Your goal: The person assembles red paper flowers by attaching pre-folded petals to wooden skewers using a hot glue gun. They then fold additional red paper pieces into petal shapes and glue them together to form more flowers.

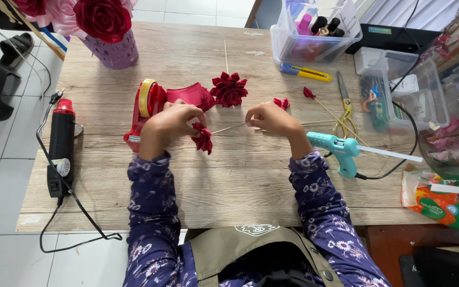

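Note:
My left hand pinches a small red fabric flower at the tip of a thin wooden stick. My right hand grips the other end of that stick. Both hands hover over the wooden table. Just beyond them lie a finished red fabric flower on a skewer, a stack of red fabric pieces and a red tape dispenser. Small red petal pieces lie near my right hand.
A teal glue gun lies right of my right hand, with scissors and a yellow utility knife behind. A black and red heat gun rests at the left. Clear plastic boxes and a purple vase of roses stand at the back.

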